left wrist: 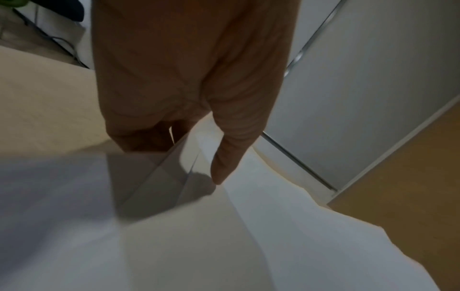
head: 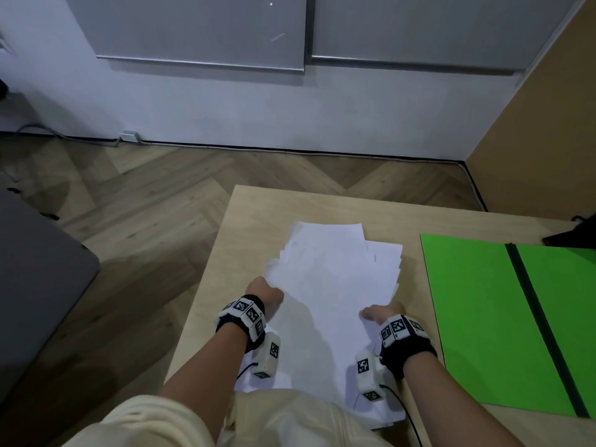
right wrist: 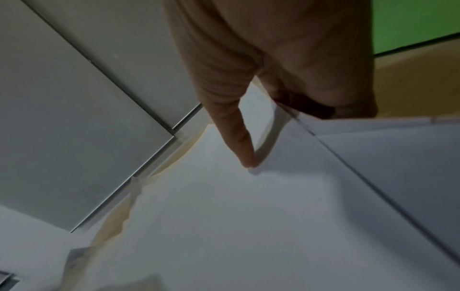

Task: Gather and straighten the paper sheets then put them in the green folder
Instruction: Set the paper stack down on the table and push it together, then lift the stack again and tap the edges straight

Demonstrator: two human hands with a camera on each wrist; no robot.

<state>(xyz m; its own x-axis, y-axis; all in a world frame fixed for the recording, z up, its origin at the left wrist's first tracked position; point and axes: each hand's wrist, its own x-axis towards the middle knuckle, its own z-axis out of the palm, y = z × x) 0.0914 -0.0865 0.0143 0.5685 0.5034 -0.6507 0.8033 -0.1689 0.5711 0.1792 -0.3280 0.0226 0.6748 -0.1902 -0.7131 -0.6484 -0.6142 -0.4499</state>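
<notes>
At the table's (head: 251, 221) near edge the left hand (head: 264, 293) pinches the stack's left side, thumb on top, fingers beneath; the right hand (head: 382, 312) grips the right side likewise; between them the sheets (head: 332, 285) lie lifted and fanned, corners askew, with more sheets flat underneath; the folder (head: 477, 311), green and shut, lies flat just right of them. Paper is light, limp and slippery, so it likely sags and slides; hold both long edges near the middle and tap them square.
</notes>
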